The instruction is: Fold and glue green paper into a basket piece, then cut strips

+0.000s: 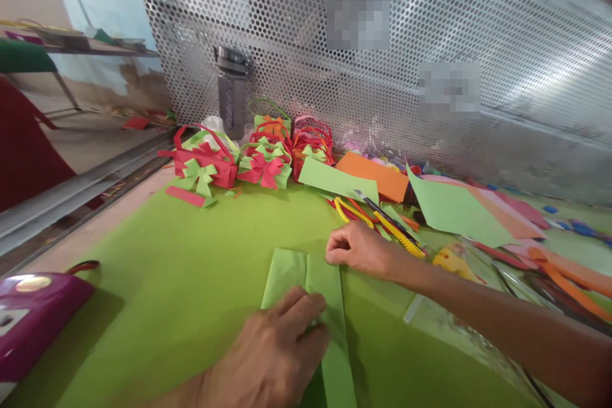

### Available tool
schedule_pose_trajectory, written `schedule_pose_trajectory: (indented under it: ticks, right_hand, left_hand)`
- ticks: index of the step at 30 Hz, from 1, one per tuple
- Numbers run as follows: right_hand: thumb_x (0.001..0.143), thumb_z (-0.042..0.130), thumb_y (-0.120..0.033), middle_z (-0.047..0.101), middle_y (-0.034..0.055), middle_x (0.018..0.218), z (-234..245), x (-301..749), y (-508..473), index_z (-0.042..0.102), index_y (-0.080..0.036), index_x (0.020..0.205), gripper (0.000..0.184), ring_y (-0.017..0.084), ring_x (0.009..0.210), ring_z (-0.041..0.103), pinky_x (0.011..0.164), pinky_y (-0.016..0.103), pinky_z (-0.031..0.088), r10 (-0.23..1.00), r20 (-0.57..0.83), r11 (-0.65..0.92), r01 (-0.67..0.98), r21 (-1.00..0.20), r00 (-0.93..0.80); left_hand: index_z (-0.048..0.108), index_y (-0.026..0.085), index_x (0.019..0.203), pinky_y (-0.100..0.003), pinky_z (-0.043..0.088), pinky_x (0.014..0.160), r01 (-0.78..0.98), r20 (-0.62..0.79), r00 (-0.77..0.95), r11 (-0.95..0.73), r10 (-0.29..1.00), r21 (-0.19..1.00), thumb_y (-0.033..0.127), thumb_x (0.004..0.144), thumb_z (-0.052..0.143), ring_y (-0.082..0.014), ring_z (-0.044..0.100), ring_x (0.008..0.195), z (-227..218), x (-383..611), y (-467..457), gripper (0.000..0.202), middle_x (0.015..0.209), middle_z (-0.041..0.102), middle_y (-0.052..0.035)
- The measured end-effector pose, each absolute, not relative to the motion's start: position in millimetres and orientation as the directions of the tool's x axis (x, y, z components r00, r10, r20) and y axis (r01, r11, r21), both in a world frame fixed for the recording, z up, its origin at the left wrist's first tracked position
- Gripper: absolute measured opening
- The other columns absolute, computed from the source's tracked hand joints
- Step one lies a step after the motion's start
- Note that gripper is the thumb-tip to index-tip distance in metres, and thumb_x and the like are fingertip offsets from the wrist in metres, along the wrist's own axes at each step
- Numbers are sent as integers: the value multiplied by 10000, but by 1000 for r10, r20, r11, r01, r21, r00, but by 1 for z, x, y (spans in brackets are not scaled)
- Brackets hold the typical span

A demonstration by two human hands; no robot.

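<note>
Green folded paper point(319, 275), seam under the left fingers

From far away, I am seeing it lying on the green table cover point(191, 248). My left hand point(272, 347) is resting across its lengthwise seam; whether it is pinching, I cannot tell. My right hand point(358, 250) is resting loosely clenched at the upper right corner. For neat creasing, I am favouring even pressure and straight edges.

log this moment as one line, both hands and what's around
left hand: on folded green paper | right hand: curled at paper's far right corner | beyond: yellow cutter, paper baskets, bottle
</note>
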State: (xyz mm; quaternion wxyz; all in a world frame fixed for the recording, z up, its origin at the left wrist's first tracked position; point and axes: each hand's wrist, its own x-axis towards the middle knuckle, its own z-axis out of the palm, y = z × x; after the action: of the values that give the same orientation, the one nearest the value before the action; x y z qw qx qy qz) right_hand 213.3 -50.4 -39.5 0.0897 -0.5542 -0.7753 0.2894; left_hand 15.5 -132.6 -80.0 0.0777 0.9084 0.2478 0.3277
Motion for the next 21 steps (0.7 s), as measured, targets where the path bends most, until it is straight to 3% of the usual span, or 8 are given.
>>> schedule_pose_trajectory:
  ticks: [8, 14, 21]
  right_hand:
    - [679, 591, -277, 586, -29, 533, -40, 209, -50, 643, -164, 622, 137, 96, 506, 486, 465, 210, 296, 922, -172, 236, 855, -462, -348]
    - [675, 590, -268, 580, -27, 524, -39, 207, -50, 638, -167, 603, 133, 99, 506, 494, 468, 217, 286, 928, -162, 242, 875, -419, -334]
    - [678, 599, -264, 556, -36, 508, -38, 203, -54, 621, -178, 571, 140, 94, 499, 479, 453, 216, 257, 941, -128, 242, 889, -389, -312]
  left_hand:
    - [504, 149, 697, -234, 432, 518, 402, 547, 655, -853, 522, 333, 131, 914, 315, -181, 494, 790, -78, 17, -134, 289, 935, 513, -96]
    - [535, 149, 744, -273, 505, 637, 363, 538, 663, -852, 520, 377, 163, 934, 307, -192, 485, 843, -79, 15, -133, 297, 911, 533, -96]
    - [565, 128, 811, -297, 535, 636, 318, 539, 669, -852, 512, 415, 155, 939, 293, -199, 493, 834, -79, 15, -134, 302, 846, 552, -99]
